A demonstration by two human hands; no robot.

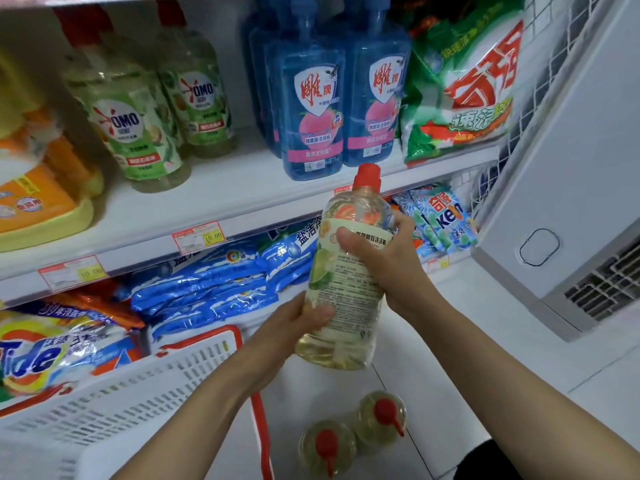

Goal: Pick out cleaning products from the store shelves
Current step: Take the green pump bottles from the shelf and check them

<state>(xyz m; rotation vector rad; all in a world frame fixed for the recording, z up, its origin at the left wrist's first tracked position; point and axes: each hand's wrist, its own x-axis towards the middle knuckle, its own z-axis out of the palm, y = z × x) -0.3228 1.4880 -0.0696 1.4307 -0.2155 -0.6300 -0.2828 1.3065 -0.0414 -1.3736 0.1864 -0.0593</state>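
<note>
Two hands hold one clear bottle (349, 299) of pale yellow liquid with a red cap, tilted slightly in the air in front of the shelves. The left hand (301, 322) grips its lower part with the thumb across the label, and the right hand (377, 258) wraps round its upper body just below the shoulder. Below the left forearm sits a white basket (156, 375) with a red rim. On the tiled floor near it stand two similar bottles (327, 448) with red tops, just beside each other. The upper shelf (225, 202) carries green-labelled OMO bottles (135, 123), blue bottles (311, 109) and a green detergent bag (460, 88). Under it lie blue bags (207, 285) and a Tide bag (52, 351). A white appliance (561, 168) stands at the right.
</note>
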